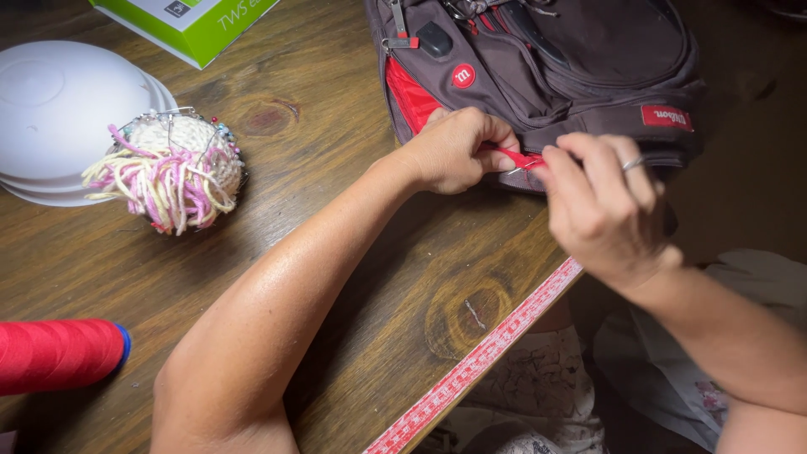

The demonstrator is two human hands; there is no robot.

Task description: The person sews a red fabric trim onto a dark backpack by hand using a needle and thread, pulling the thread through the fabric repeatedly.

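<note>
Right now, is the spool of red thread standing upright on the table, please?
No, the spool of red thread lies on its side on the wooden table, at the left edge.

Both arms are bare from the elbow down, with no sleeves, watch or bracelet in view. The right hand (601, 206) wears a thin silver ring on one finger, while the left hand (454, 151) has short, plain nails. Near the table's edge, the lap shows light cloth with a dark scribbled pattern.
</note>
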